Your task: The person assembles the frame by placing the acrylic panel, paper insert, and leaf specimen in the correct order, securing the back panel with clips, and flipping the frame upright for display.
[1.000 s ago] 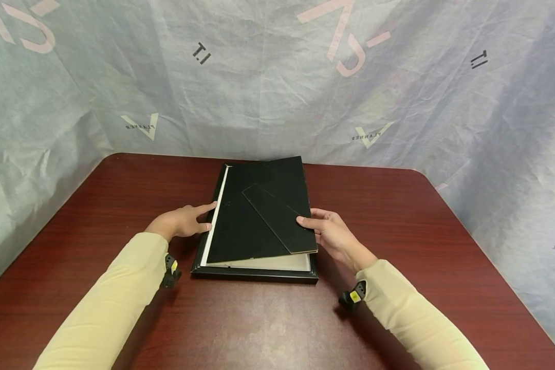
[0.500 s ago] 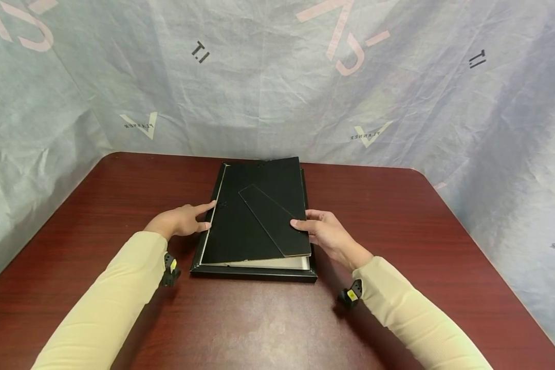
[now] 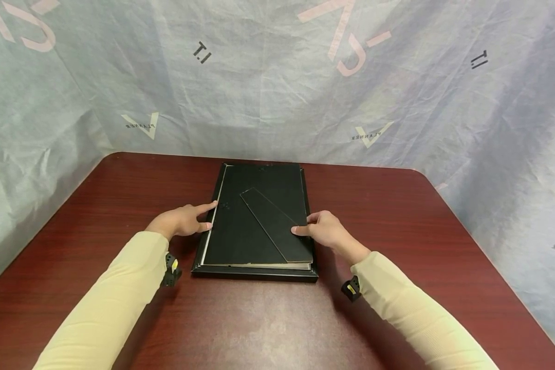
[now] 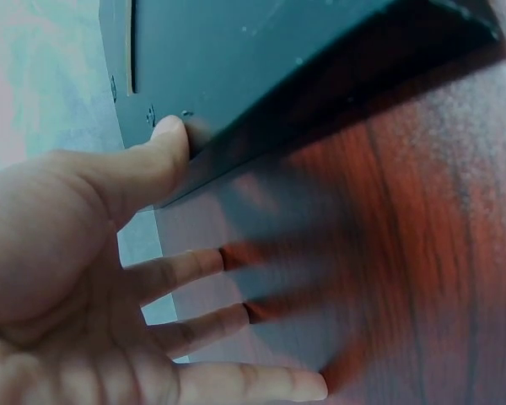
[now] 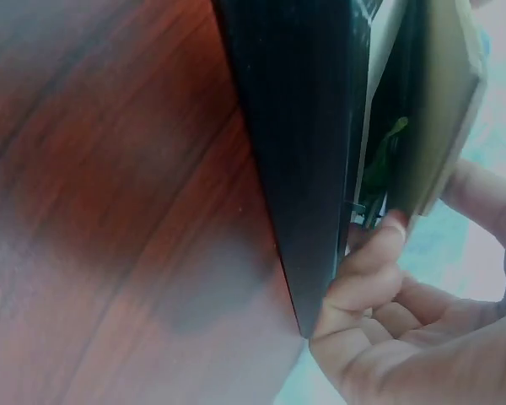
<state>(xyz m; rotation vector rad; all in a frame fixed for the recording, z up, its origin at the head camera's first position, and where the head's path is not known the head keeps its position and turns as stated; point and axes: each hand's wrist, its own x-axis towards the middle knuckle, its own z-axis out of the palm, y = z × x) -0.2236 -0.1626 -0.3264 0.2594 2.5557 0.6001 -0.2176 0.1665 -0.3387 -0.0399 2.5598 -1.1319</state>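
A black picture frame (image 3: 254, 274) lies face down on the table, its black backing board (image 3: 226, 231) over the opening. A slanted stand flap (image 3: 270, 226) is on the board. The board's left side sits inside the frame, while its near right corner is slightly raised. My left hand (image 3: 182, 220) rests against the frame's left side, thumb on the edge in the left wrist view and other fingers extended. My right hand (image 3: 330, 232) pinches the board's right edge, thumb on top. In the right wrist view, a gap shows between the board (image 5: 447, 101) and the frame (image 5: 299, 152).
The reddish-brown wooden table (image 3: 259, 324) extends on both sides and in front of the frame. A grey printed cloth (image 3: 259, 92) hangs behind and along the sides of the table. Each wrist carries a small black camera.
The backing board has shifted slightly left, turned straighter and come down toward the frame, narrowing the gap at the near edge. My right hand has moved with it; my left hand has stayed in place.
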